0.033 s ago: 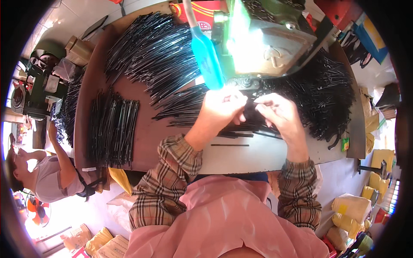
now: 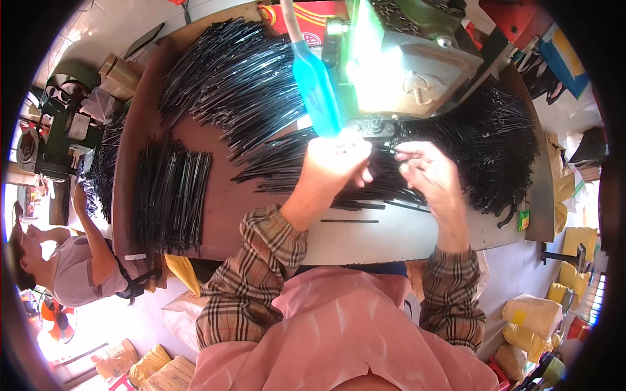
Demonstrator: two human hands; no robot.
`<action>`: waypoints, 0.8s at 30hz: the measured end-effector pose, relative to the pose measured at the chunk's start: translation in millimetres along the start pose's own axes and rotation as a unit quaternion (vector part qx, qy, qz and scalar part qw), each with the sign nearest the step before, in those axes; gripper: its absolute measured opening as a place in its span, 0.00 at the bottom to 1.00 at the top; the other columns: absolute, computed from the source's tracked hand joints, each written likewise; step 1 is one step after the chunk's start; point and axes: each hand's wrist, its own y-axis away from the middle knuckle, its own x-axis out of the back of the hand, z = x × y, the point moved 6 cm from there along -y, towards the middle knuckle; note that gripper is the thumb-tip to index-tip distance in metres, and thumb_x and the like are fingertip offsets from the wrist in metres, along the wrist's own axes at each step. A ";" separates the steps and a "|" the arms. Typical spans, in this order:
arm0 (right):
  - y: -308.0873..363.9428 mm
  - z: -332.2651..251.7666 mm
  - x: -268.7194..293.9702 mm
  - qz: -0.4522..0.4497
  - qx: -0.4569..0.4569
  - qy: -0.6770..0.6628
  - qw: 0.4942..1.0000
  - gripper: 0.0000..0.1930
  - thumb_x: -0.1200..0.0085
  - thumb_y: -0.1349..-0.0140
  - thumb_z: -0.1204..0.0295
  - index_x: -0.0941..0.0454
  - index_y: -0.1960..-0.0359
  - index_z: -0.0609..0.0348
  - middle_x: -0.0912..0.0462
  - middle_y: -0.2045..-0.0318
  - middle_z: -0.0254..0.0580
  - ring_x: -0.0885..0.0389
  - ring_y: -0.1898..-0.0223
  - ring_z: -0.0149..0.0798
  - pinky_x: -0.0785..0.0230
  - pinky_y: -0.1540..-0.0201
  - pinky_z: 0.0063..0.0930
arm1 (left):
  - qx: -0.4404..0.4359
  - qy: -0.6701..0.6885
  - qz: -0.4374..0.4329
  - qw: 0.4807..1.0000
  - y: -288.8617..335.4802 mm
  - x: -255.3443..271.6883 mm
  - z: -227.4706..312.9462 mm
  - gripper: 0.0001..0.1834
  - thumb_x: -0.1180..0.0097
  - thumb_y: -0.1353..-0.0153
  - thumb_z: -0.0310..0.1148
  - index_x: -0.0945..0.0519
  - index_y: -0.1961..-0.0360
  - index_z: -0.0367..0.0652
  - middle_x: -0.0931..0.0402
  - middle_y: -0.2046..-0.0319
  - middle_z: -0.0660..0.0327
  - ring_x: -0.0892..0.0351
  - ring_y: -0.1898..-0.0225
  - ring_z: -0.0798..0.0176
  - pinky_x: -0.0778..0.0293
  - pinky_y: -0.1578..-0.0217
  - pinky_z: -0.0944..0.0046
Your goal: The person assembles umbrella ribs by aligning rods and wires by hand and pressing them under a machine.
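My left hand is closed at the foot of a green machine, beside its small metal fitting. Glare washes out its fingertips, so what they pinch cannot be made out. To its right, my right hand is raised over thin black rods, thumb and fingers apart, with nothing visible between them. A fan of long thin black rods spreads behind and left of my hands. More rods reach under my left hand. One loose rod lies on the pale front part of the table.
A blue lamp-like piece hangs just behind my left hand. A neat bundle of rods lies at the table's left, and a dark heap at the right. Another person sits at far left. Yellow packages are stacked at lower right.
My right hand has moved slightly right, away from my left, and its pinched fingers have parted. My left hand stays almost in place.
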 end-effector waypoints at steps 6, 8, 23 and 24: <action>21.2 30.2 -17.2 0.074 -0.006 -0.179 0.981 0.18 0.39 0.40 0.73 0.25 0.50 0.70 0.23 0.63 0.36 0.27 0.67 0.24 0.33 0.66 0.17 | 0.075 0.299 0.002 0.951 6.6 -17.5 -35.7 0.09 0.44 0.38 0.28 0.24 0.60 0.34 0.21 0.67 0.55 0.20 0.70 0.63 0.23 0.70 0.67; 13.2 41.6 -18.6 0.090 -0.005 -0.293 0.952 0.14 0.43 0.37 0.76 0.24 0.53 0.70 0.21 0.65 0.38 0.27 0.70 0.25 0.33 0.66 0.17 | 0.087 0.301 -0.003 0.950 6.4 -24.5 -40.2 0.09 0.44 0.38 0.28 0.24 0.60 0.33 0.21 0.68 0.55 0.20 0.70 0.64 0.24 0.69 0.68; -8.0 27.2 -30.9 0.024 -0.006 -0.224 0.974 0.06 0.43 0.39 0.77 0.21 0.62 0.66 0.20 0.70 0.40 0.27 0.77 0.23 0.34 0.75 0.15 | -0.218 -0.475 0.196 0.830 -10.3 64.5 53.0 0.10 0.39 0.53 0.25 0.18 0.66 0.40 0.22 0.73 0.53 0.23 0.74 0.52 0.28 0.71 0.57; -8.2 27.3 -32.0 0.024 -0.005 -0.228 0.973 0.06 0.43 0.39 0.77 0.21 0.62 0.66 0.20 0.70 0.40 0.27 0.77 0.23 0.34 0.75 0.15 | -0.274 -0.512 0.213 0.786 -19.6 79.7 61.0 0.11 0.39 0.55 0.25 0.18 0.66 0.41 0.23 0.73 0.53 0.24 0.71 0.48 0.27 0.68 0.55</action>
